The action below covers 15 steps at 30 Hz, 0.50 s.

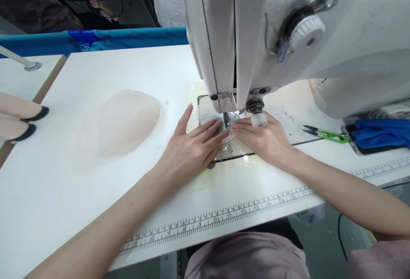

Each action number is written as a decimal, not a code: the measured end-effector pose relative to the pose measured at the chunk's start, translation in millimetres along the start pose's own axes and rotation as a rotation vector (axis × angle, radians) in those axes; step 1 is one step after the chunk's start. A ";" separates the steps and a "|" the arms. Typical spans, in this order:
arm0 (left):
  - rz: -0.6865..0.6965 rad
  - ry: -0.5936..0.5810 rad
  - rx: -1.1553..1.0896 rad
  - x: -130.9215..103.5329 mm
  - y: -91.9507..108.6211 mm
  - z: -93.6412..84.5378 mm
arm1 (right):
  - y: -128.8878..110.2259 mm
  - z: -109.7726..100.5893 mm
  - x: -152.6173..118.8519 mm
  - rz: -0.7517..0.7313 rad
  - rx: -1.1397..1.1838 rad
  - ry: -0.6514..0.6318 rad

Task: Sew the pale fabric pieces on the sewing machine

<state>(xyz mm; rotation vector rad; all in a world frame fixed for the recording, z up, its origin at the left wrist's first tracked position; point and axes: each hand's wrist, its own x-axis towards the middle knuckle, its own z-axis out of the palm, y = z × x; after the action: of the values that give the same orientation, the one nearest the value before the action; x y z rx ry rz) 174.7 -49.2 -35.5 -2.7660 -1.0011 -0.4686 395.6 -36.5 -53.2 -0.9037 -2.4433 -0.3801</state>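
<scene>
- Left hand point(194, 148): palm down, spread flat, thumb wide, fingertips at pale piece point(228, 139).
- Right hand point(267, 139): fingers extended from the other side, thumb hidden; can't tell if pinching.
- Pale piece: at sewing machine point(221, 35) presser foot point(226, 121), mostly covered.
- Green snips point(333, 136) on bench point(64, 198), near blue cloth point(381, 133).

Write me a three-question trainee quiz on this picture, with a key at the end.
1. Open: Which part of the sewing machine stands between the fingertips of the left hand and the right hand?
2. True or false: In this view, the crumpled blue cloth lies to the right of the green-handled snips.
3. Fill in: Along the white table's near edge runs a ____ scale.

Key: 1. The presser foot. 2. True. 3. Ruler.
</scene>
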 end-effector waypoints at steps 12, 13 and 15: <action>0.030 0.073 -0.050 -8.8 12.1 0.8 | -5.7 -11.0 -6.9 -0.042 -0.042 -0.016; 0.025 0.068 -0.055 -8.6 12.1 0.5 | -5.7 -10.9 -7.2 -0.042 -0.043 -0.015; 0.013 0.058 -0.060 -7.8 11.6 -0.1 | -5.5 -10.4 -7.1 -0.040 -0.041 -0.010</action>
<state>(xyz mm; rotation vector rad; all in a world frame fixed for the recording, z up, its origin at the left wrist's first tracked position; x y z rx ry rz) 176.5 -62.7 -38.6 -2.7920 -0.9706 -0.5823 400.3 -48.7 -48.9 -0.8767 -2.4741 -0.4424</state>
